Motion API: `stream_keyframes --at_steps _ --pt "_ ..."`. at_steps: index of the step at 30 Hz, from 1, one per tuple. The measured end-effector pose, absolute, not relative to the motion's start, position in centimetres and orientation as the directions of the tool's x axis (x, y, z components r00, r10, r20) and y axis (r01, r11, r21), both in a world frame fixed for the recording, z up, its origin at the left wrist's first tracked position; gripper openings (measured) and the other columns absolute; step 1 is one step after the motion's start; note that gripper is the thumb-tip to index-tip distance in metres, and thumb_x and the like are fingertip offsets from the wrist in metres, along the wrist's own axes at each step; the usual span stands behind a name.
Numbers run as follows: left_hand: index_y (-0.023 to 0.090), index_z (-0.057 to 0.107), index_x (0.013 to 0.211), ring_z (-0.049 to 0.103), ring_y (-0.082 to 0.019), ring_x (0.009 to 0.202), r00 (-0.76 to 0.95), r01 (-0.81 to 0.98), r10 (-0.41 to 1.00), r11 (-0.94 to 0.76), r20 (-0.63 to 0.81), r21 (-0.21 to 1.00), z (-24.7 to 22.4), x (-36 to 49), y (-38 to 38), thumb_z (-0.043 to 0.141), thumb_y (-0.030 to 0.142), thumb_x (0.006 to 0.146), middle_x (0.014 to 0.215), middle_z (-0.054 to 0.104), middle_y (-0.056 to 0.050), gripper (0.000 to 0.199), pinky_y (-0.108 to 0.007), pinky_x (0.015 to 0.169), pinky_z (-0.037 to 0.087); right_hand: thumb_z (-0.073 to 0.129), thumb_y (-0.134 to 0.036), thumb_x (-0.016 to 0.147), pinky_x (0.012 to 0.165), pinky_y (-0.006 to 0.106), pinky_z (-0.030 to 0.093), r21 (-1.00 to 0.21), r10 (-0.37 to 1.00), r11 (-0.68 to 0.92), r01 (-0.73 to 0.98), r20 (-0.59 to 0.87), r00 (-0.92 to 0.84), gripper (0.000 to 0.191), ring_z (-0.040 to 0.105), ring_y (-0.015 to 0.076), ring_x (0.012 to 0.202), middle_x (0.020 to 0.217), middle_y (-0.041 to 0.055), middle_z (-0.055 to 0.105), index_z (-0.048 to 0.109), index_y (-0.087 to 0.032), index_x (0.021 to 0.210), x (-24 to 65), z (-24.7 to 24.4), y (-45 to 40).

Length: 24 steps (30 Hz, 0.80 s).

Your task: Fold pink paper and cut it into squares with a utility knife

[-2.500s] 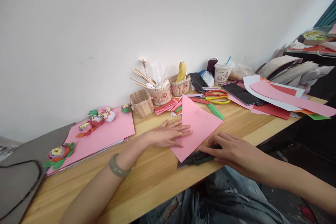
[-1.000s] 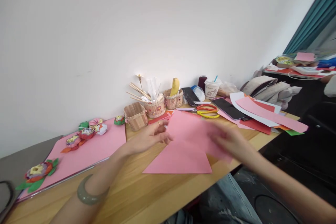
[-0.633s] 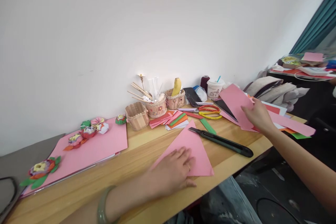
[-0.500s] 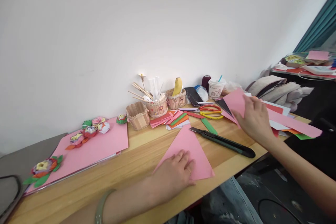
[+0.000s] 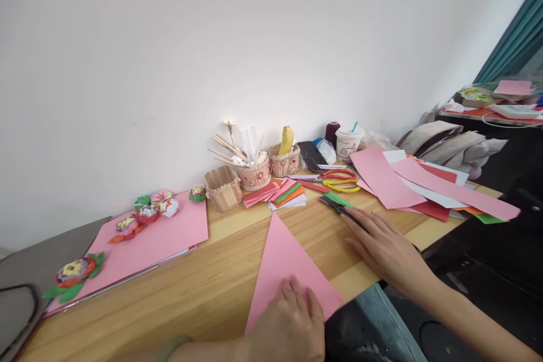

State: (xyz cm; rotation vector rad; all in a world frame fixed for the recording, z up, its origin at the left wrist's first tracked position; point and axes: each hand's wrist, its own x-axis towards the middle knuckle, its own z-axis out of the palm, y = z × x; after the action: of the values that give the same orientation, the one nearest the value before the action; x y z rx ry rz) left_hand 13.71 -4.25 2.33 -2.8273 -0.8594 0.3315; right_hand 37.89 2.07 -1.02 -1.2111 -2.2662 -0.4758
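A folded-looking pink paper triangle [image 5: 278, 263] lies at the table's front with its point toward the wall. My left hand [image 5: 288, 317] is on its near part, fingers bent and pressed together, thumb hidden. To the right, my right hand [image 5: 382, 243] is closed over a dark utility knife [image 5: 335, 205], whose front end sticks out to the left past the fingers; most of its handle is covered. Just beyond the knife is a green paper strip [image 5: 338, 199]. Pink paper sheets [image 5: 386, 178] overlap other coloured sheets farther right.
Scissors [image 5: 339, 181], cut paper pieces [image 5: 275, 192] and small wooden baskets [image 5: 223, 186] stand along the wall side. A lidded cup [image 5: 348, 143] and phone [image 5: 313, 156] are behind. At left, paper flowers [image 5: 74, 271] rest on a pink sheet [image 5: 148, 254].
My right hand has left the pink sheet, which now lies on the pile, and come to the utility knife. My left hand and the triangle have shifted toward me, the triangle turning.
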Motion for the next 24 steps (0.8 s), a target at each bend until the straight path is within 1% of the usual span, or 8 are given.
stream_keyframes --at_steps 3,4,6,9,12,17,20,24 --pt "0.003 0.064 0.104 0.070 -0.034 0.077 0.785 0.588 0.593 -0.804 -0.180 -0.084 4.0 13.3 -4.0 0.049 0.009 0.083 0.092 0.070 -0.021 0.027 -0.036 0.049 0.055 0.044 -0.032 0.095 0.089 0.038 0.051 0.041 0.596 0.624 0.781 0.622 -0.508 0.037 0.060 0.0222 0.110 0.122 0.0125 0.063 0.054 -0.019 0.128 36.1 -0.2 -0.5" --pt "0.007 0.065 0.098 0.070 -0.029 0.071 0.779 0.603 0.601 -0.796 -0.178 -0.048 4.6 13.0 -3.8 0.048 0.006 0.082 0.087 0.071 -0.015 0.024 -0.035 0.050 0.054 0.044 -0.033 0.095 0.086 0.033 0.052 0.032 0.578 0.649 0.760 0.630 -0.519 0.037 0.062 0.0198 0.106 0.118 0.0109 0.064 0.052 -0.020 0.129 35.5 0.0 -1.4" --pt "0.012 0.066 0.092 0.069 -0.024 0.070 0.768 0.638 0.627 -0.766 -0.134 0.071 5.9 12.2 -3.1 0.047 0.008 0.084 0.085 0.071 -0.009 0.021 -0.031 0.057 0.053 0.046 -0.035 0.095 0.079 0.028 0.053 0.016 0.552 0.677 0.736 0.650 -0.522 0.039 0.064 0.0176 0.098 0.111 0.0101 0.067 0.050 -0.020 0.130 34.4 0.4 -3.1" --pt "0.017 0.068 0.086 0.068 -0.021 0.072 0.666 0.718 0.746 -0.639 -0.005 0.274 6.8 11.2 -2.1 0.041 0.020 0.094 0.082 0.072 -0.007 0.028 -0.029 0.064 0.048 0.049 -0.037 0.093 0.073 0.026 0.054 -0.031 0.536 0.680 0.733 0.703 -0.468 0.043 0.066 0.0176 0.088 0.102 0.0095 0.068 0.049 -0.020 0.132 33.3 0.9 -4.3" --pt "0.018 0.070 0.078 0.065 -0.019 0.068 0.556 0.731 0.829 -0.521 0.059 0.441 7.0 10.7 -1.4 0.046 0.027 0.094 0.078 0.073 -0.005 0.030 -0.028 0.064 0.042 0.052 -0.038 0.092 0.071 0.027 0.054 -0.097 0.545 0.661 0.744 0.744 -0.387 0.043 0.066 0.0185 0.086 0.100 0.0094 0.068 0.049 -0.020 0.131 32.3 1.1 -4.2" --pt "0.018 0.067 0.064 0.054 -0.013 0.058 0.387 0.649 0.922 -0.267 -0.007 0.712 7.4 10.8 -0.7 0.063 0.028 0.080 0.062 0.065 0.001 0.019 -0.025 0.057 0.033 0.056 -0.026 0.090 0.071 0.028 0.054 -0.145 0.546 0.650 0.746 0.771 -0.327 0.044 0.066 0.0185 0.087 0.102 0.0097 0.067 0.046 -0.019 0.133 30.6 1.0 -3.4" --pt "0.017 0.061 0.058 0.044 -0.011 0.054 0.354 0.528 0.932 -0.126 -0.082 0.840 7.8 10.7 -0.3 0.068 0.035 0.072 0.054 0.054 0.005 0.024 -0.023 0.052 0.029 0.052 -0.012 0.090 0.068 0.024 0.052 -0.150 0.522 0.679 0.719 0.787 -0.329 0.046 0.065 0.0143 0.081 0.098 0.0064 0.067 0.045 -0.023 0.134 30.1 1.1 -3.3" --pt "0.016 0.058 0.059 0.034 -0.010 0.054 0.428 0.383 0.902 -0.124 -0.057 0.915 8.3 10.5 0.1 0.062 0.045 0.074 0.054 0.043 0.005 0.033 -0.023 0.053 0.027 0.046 0.001 0.088 0.066 0.022 0.050 -0.139 0.492 0.710 0.691 0.800 -0.345 0.060 0.064 0.0118 0.080 0.096 0.0048 0.067 0.039 -0.026 0.141 30.3 1.7 -3.3"
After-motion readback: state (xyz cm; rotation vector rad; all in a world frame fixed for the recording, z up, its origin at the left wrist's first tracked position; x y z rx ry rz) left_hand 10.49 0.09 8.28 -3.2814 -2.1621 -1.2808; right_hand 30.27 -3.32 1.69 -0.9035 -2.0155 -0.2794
